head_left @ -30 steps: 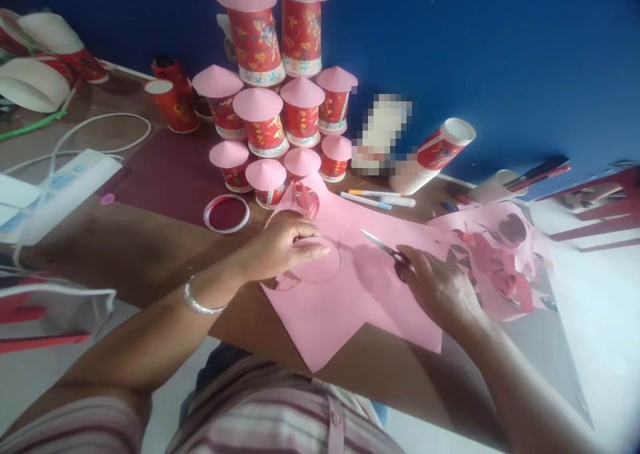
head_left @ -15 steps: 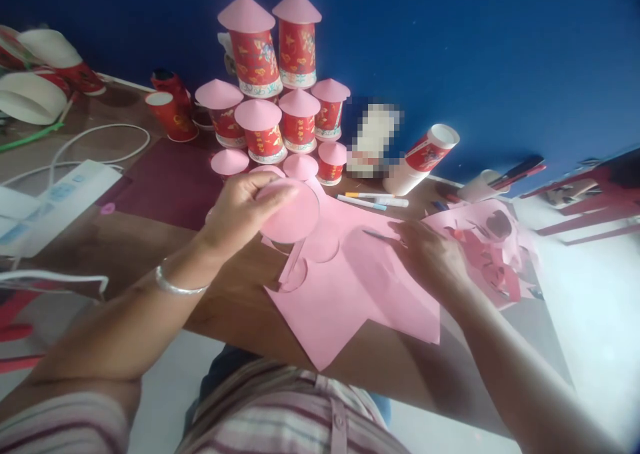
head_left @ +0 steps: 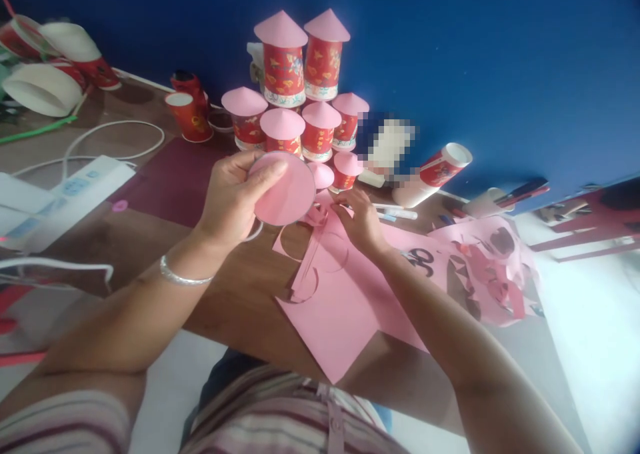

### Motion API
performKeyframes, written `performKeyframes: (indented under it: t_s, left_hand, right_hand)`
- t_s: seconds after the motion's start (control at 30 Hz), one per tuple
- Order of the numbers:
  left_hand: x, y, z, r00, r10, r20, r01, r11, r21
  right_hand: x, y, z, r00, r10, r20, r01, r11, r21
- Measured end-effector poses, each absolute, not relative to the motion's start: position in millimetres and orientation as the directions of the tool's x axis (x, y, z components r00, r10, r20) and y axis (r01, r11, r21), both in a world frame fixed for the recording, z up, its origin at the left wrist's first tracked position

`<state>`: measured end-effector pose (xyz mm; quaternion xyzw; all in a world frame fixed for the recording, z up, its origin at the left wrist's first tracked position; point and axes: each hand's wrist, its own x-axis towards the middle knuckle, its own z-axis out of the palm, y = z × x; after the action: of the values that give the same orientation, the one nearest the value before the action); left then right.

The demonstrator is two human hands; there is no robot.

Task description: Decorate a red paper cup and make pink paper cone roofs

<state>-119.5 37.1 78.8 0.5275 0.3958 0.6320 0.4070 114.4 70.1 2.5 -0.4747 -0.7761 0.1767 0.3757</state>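
Observation:
My left hand point(head_left: 233, 197) pinches a round pink paper disc point(head_left: 286, 189) between thumb and fingers, raised over the table. A dark line runs along the disc's edge. My right hand point(head_left: 363, 224) bends over the far edge of the pink paper sheets point(head_left: 340, 321), its fingertips closed on the paper there. Curved cut-outs and drawn circles mark these sheets. Black-handled scissors point(head_left: 424, 261) lie on the paper beside my right forearm, their blades hidden.
Red paper cups with pink cone roofs point(head_left: 284, 74) stand stacked by the blue wall. Pink offcuts point(head_left: 500, 274) lie to the right, near a leaning red-and-white cup stack point(head_left: 435, 174). Pens point(head_left: 400, 213) lie behind my right hand. A white power strip point(head_left: 65, 201) and cables sit left.
My right hand has put down the scissors and moved left to the far edge of the pink sheets. My left hand still holds the disc. The view has shifted slightly.

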Motion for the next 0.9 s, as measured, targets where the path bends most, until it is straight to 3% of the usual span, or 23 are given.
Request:
performKeyframes:
  t_s: [0.13,0.2,0.27,0.37,0.43,0.57,0.7,0.77,0.9]
  left_hand:
    - [-122.7,40.0,78.6,-0.153,0.915,0.373,-0.123,-0.392,0.912]
    - [-121.0,40.8,80.3,-0.171,0.906,0.387,-0.121,-0.409,0.905]
    - [-118.2,41.0,82.0,-0.178,0.904,0.389,-0.11,-0.411,0.905]
    - [-113.4,40.9,83.3,-0.167,0.908,0.384,-0.115,-0.405,0.907]
    - [-110.0,40.7,83.4,-0.151,0.909,0.388,-0.125,-0.407,0.905]
    - [-102.0,39.1,83.1,-0.118,0.911,0.394,-0.107,-0.406,0.908]
    - [-91.4,35.5,78.8,0.029,0.962,0.273,-0.067,-0.27,0.96]
    - [-84.7,34.5,74.7,0.101,0.967,0.235,-0.035,-0.232,0.972]
    - [-68.5,35.1,68.1,0.257,0.951,0.173,0.034,-0.188,0.982]
  right_hand:
    - [123.5,53.6,26.1,-0.259,0.922,0.287,0.344,0.365,-0.865]
    - [130.1,53.0,43.3,-0.326,0.917,0.228,0.277,0.324,-0.905]
    - [134.6,57.1,58.5,-0.476,0.852,0.217,0.276,0.379,-0.883]
    - [130.6,65.8,67.7,-0.736,0.65,0.19,0.291,0.556,-0.779]
    - [119.7,69.5,62.8,-0.801,0.562,0.206,0.312,0.685,-0.658]
    - [98.5,65.1,44.5,-0.765,0.556,0.325,0.399,0.806,-0.438]
    - [114.3,38.8,38.7,-0.664,0.579,0.472,0.487,0.815,-0.314]
    - [134.8,17.9,36.0,-0.674,0.573,0.466,0.507,0.818,-0.273]
    - [173.5,-20.6,17.2,-0.818,0.41,0.403,0.386,0.911,-0.144]
